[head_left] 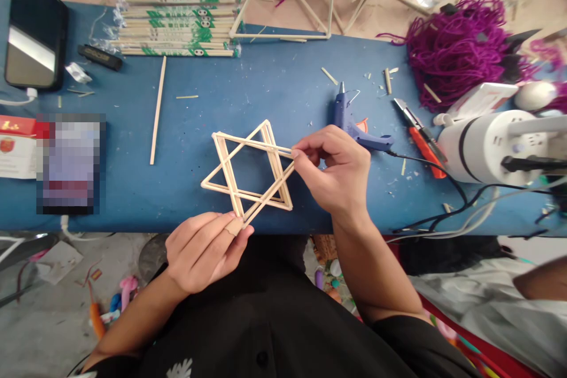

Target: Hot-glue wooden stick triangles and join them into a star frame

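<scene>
A six-pointed star frame of pale wooden sticks (228, 166) is held over the near edge of the blue table, its sticks crossing around an open middle. My left hand (208, 251) pinches the star's near tip between thumb and fingers; a tan bandage wraps one finger. At the star's right tip, my right hand (334, 171) has thumb and forefinger closed on the joined stick ends. Just beyond that hand lies a blue hot glue gun (348, 118), nozzle pointing away from me. One loose wooden stick (158, 111) rests to the star's left.
Wrapped chopstick packs (177, 23) lie at the back left, beside larger stick frames (283, 36). Purple yarn (456, 50), a red utility knife (420, 139) and a white power strip tower (473, 150) with cables stand right. Two phones (35, 41) lie left. Another person's arm (543, 277) shows at right.
</scene>
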### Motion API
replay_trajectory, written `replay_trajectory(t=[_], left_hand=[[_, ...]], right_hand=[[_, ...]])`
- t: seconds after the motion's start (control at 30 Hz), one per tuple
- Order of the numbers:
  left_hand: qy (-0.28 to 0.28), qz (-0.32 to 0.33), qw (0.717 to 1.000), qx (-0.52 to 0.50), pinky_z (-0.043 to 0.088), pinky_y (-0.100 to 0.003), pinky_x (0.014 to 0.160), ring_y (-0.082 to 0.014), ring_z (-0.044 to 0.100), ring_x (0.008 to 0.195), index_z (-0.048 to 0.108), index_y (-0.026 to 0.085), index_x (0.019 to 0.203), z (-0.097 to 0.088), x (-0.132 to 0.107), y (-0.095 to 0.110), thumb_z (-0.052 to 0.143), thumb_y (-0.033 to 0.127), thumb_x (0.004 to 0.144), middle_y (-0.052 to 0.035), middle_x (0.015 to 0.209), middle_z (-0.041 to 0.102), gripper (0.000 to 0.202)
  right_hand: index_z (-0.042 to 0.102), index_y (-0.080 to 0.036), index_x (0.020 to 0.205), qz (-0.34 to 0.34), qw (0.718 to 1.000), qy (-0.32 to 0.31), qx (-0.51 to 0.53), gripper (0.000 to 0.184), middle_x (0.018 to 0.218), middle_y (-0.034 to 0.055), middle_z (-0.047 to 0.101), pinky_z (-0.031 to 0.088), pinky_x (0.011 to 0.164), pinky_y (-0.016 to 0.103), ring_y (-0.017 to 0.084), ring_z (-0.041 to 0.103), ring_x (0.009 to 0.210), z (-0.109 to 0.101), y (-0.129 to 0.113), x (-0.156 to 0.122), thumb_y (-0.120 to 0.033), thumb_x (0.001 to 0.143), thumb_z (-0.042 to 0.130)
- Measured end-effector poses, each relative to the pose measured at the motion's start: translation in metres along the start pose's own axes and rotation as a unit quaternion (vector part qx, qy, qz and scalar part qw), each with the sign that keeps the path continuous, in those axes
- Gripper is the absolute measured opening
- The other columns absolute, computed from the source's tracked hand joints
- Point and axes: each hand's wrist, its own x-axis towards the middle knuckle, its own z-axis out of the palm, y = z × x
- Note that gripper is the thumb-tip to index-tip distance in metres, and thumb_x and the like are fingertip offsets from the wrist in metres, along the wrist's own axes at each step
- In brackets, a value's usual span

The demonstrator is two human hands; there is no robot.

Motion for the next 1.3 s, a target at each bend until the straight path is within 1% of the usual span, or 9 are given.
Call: replay_trajectory(t=[0.17,0.3,0.43,0.6,0.7,0.9,1.0,1.17,1.3], left_hand=[[-0.002,-0.002,1.0,0.0,0.07,-0.031,0.076,-0.0201,0.08,0.076,0.079,0.013,0.112,-0.0003,0.0007,-0.0008,0.092,0.013,0.085,-0.0064,0.088,0.085,0.03],[-0.003,0.0,1.0,-0.006,0.069,-0.031,0.079,-0.0204,0.08,0.079,0.079,0.01,0.11,-0.0002,0.0,-0.0015,0.093,0.012,0.083,-0.0081,0.088,0.084,0.031],[0.005,-0.005,1.0,-0.006,0.07,-0.031,0.079,-0.0202,0.08,0.079,0.079,0.013,0.113,0.0013,-0.0013,-0.0014,0.093,0.011,0.082,-0.0066,0.09,0.085,0.034],[0.003,-0.007,1.0,-0.003,0.07,-0.031,0.076,-0.0194,0.08,0.075,0.078,0.014,0.11,0.0024,0.0002,-0.0011,0.091,0.012,0.085,-0.0055,0.087,0.085,0.029],[0.002,-0.007,1.0,-0.002,0.07,-0.03,0.074,-0.0193,0.08,0.074,0.078,0.015,0.11,0.0023,0.0012,-0.0012,0.09,0.012,0.086,-0.0051,0.086,0.085,0.027],[0.006,-0.005,1.0,-0.008,0.07,-0.031,0.075,-0.0197,0.08,0.074,0.077,0.013,0.109,0.0036,-0.0002,-0.0017,0.09,0.011,0.085,-0.0061,0.086,0.084,0.027],[0.009,-0.013,1.0,-0.01,0.07,-0.031,0.076,-0.0194,0.08,0.075,0.077,0.015,0.109,0.0045,-0.0017,-0.0017,0.089,0.011,0.086,-0.0049,0.087,0.084,0.027],[0.015,-0.02,1.0,-0.008,0.069,-0.033,0.076,-0.0207,0.08,0.076,0.077,0.016,0.113,0.0065,-0.0047,-0.002,0.092,0.017,0.084,-0.0051,0.089,0.084,0.033],[0.037,-0.029,0.999,0.009,0.068,-0.034,0.07,-0.0221,0.079,0.072,0.075,0.014,0.116,0.0089,-0.0041,-0.0019,0.097,0.025,0.081,-0.0065,0.086,0.084,0.042]], right_hand=[[0.07,-0.025,0.075,-0.004,1.0,0.005,0.008,0.012,0.07,-0.0009,0.063,0.047,0.062,0.035,0.015,0.052,0.061,0.0003,-0.0009,-0.0004,-0.018,0.084,0.069],[0.07,-0.025,0.074,-0.006,1.0,0.007,0.01,0.012,0.07,-0.001,0.062,0.047,0.062,0.035,0.015,0.051,0.061,0.0005,-0.0007,-0.0011,-0.018,0.083,0.069],[0.069,-0.025,0.074,-0.004,1.0,0.006,0.008,0.01,0.07,-0.0011,0.062,0.047,0.062,0.036,0.015,0.051,0.061,0.0004,0.0002,-0.0014,-0.019,0.083,0.069],[0.068,-0.025,0.074,-0.002,1.0,0.001,-0.007,0.01,0.069,-0.0012,0.061,0.046,0.061,0.035,0.015,0.051,0.061,0.0004,0.001,-0.0014,-0.02,0.082,0.068],[0.068,-0.025,0.074,-0.007,1.0,0.004,0.002,0.011,0.068,-0.0017,0.06,0.046,0.061,0.034,0.014,0.049,0.06,0.0006,0.0015,-0.0019,-0.018,0.082,0.068],[0.068,-0.025,0.073,-0.002,1.0,-0.004,0.003,0.01,0.069,-0.002,0.06,0.044,0.059,0.033,0.014,0.049,0.059,0.0,0.0015,-0.0016,-0.018,0.081,0.068],[0.068,-0.025,0.073,0.001,1.0,-0.005,0.003,0.009,0.068,-0.0022,0.059,0.044,0.059,0.033,0.014,0.049,0.059,0.0001,0.001,-0.0012,-0.018,0.079,0.068],[0.068,-0.024,0.074,0.004,1.0,-0.004,0.003,0.008,0.069,-0.0017,0.059,0.045,0.059,0.033,0.014,0.049,0.059,0.0007,0.0021,-0.0022,-0.019,0.08,0.068],[0.072,-0.023,0.083,0.004,1.0,-0.002,0.022,0.005,0.077,0.0007,0.065,0.048,0.063,0.034,0.016,0.055,0.064,-0.0009,0.0058,-0.0047,-0.023,0.083,0.066]])
